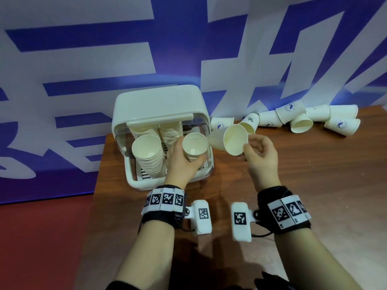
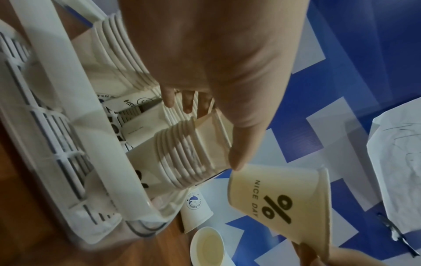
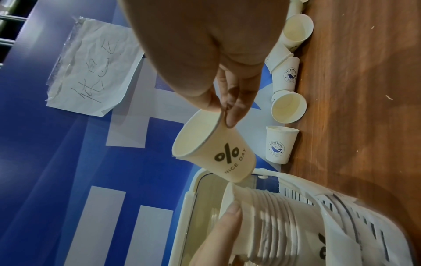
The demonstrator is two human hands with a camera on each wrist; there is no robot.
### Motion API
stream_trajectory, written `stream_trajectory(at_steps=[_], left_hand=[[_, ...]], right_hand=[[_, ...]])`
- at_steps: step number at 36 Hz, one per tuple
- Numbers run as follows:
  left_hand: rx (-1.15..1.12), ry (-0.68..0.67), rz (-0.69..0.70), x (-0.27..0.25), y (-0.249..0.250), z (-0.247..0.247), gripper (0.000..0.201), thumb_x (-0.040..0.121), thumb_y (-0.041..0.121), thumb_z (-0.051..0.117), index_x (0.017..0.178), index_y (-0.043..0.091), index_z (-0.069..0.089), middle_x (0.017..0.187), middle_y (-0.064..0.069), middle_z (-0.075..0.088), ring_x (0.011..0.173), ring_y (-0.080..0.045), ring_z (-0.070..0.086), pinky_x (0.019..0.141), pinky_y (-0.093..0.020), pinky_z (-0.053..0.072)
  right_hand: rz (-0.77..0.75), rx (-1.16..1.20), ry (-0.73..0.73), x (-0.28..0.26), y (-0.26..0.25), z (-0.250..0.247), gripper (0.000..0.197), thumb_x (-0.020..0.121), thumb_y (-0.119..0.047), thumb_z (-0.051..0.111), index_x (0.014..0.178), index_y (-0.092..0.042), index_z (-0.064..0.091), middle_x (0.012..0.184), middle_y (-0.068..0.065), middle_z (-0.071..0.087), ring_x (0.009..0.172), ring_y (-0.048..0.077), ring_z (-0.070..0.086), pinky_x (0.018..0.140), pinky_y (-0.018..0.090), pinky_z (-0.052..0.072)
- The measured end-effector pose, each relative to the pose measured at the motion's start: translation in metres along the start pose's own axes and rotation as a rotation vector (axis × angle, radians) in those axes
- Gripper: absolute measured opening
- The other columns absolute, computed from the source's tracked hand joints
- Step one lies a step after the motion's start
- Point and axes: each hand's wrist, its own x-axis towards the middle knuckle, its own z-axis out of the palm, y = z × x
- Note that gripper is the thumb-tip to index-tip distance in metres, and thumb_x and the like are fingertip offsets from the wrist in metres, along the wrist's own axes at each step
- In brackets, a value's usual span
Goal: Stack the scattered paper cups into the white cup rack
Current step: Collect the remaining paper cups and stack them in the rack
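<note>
The white cup rack [image 1: 134,181] stands on the wooden table with its lid raised. Several nested cup stacks lean inside it. My left hand [image 1: 182,162] grips the right-hand stack [image 1: 194,145] near its top, thumb on one side and fingers on the other [image 2: 168,100]. My right hand [image 1: 259,153] pinches the rim of a single cream cup [image 1: 230,141] printed "% NICE DAY" [image 3: 230,156]. That cup hangs tilted, mouth toward me, just right of the held stack [image 3: 273,225] and above the rack's right edge.
Several loose paper cups [image 1: 301,120] lie scattered along the table's back edge against the blue-and-white backdrop; one [image 3: 281,144] stands upside down close behind the rack. A taped paper note [image 3: 91,66] hangs on the backdrop. Bare wood [image 1: 314,185] lies to the right.
</note>
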Motion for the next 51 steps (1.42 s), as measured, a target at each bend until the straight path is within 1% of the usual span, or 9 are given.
stream_trajectory(at_steps=[6,12,17,21,24,31,39,44,51], left_hand=[[0.075,-0.032,-0.077,0.006,-0.009,0.001,0.060,0.078,0.048,0.068,0.131,0.025,0.049,0.131,-0.001,0.052,0.123,-0.024,0.043,0.105,-0.048,0.036],[0.092,-0.064,-0.116,0.004,-0.016,0.006,0.070,0.083,0.052,0.063,0.142,0.026,0.038,0.142,-0.001,0.045,0.132,-0.026,0.038,0.108,-0.050,0.033],[0.032,-0.071,-0.134,0.001,-0.016,0.005,0.068,0.085,0.048,0.063,0.143,0.028,0.035,0.140,0.000,0.048,0.131,-0.024,0.039,0.108,-0.048,0.035],[0.096,-0.125,-0.137,0.005,-0.018,0.001,0.077,0.080,0.061,0.057,0.145,0.029,0.032,0.143,-0.001,0.045,0.132,-0.027,0.039,0.108,-0.051,0.034],[0.068,-0.088,-0.130,0.004,-0.010,-0.006,0.076,0.087,0.048,0.060,0.149,0.020,0.024,0.150,-0.004,0.034,0.137,-0.025,0.033,0.112,-0.046,0.030],[-0.139,-0.022,0.078,-0.006,0.010,-0.026,0.052,0.087,0.022,0.067,0.133,0.033,0.045,0.135,0.011,0.045,0.125,-0.009,0.044,0.107,-0.041,0.040],[-0.093,-0.118,0.268,-0.006,0.027,-0.037,0.069,0.078,0.029,0.077,0.138,0.034,0.044,0.142,0.011,0.043,0.134,-0.006,0.036,0.113,-0.039,0.032],[-0.133,-0.073,0.261,-0.003,0.028,-0.036,0.062,0.079,0.023,0.076,0.133,0.033,0.047,0.136,0.010,0.047,0.127,-0.003,0.042,0.108,-0.033,0.036],[-0.201,-0.069,0.180,0.001,0.011,-0.030,0.067,0.077,0.039,0.073,0.134,0.048,0.039,0.142,0.012,0.044,0.131,-0.008,0.042,0.106,-0.045,0.040]], right_hand=[[0.000,0.006,-0.004,-0.001,0.000,-0.003,0.021,0.089,-0.003,0.055,0.107,-0.013,0.056,0.097,0.006,0.063,0.065,0.019,0.062,0.059,0.024,0.052],[0.005,0.004,0.006,0.000,-0.001,-0.007,0.023,0.088,-0.003,0.055,0.098,-0.023,0.057,0.098,0.006,0.064,0.066,0.020,0.063,0.062,0.028,0.053],[0.007,0.003,-0.004,0.001,-0.002,-0.006,0.023,0.089,-0.003,0.054,0.100,-0.023,0.056,0.101,0.007,0.064,0.066,0.018,0.063,0.055,0.019,0.050],[0.005,-0.009,-0.024,0.004,-0.003,0.001,0.023,0.089,-0.003,0.054,0.105,-0.019,0.057,0.104,0.010,0.064,0.069,0.019,0.063,0.054,0.018,0.049],[-0.006,-0.013,-0.064,0.004,-0.005,0.007,0.023,0.089,-0.004,0.055,0.108,-0.017,0.057,0.106,0.012,0.064,0.074,0.020,0.064,0.057,0.019,0.050],[-0.078,-0.046,-0.116,0.006,-0.013,0.023,0.024,0.088,-0.006,0.054,0.102,-0.025,0.057,0.102,0.007,0.065,0.077,0.020,0.064,0.066,0.027,0.054],[-0.154,-0.088,-0.177,0.005,-0.022,0.039,0.025,0.088,-0.006,0.054,0.092,-0.031,0.056,0.088,-0.004,0.063,0.076,0.022,0.064,0.071,0.037,0.056],[-0.149,-0.038,-0.212,0.007,-0.025,0.047,0.019,0.089,-0.001,0.053,0.103,-0.014,0.058,0.088,-0.002,0.060,0.071,0.018,0.061,0.056,0.015,0.048],[-0.127,-0.117,-0.308,0.014,-0.014,0.053,0.025,0.089,-0.005,0.056,0.106,-0.022,0.061,0.091,-0.005,0.064,0.082,0.018,0.065,0.071,0.025,0.056]])
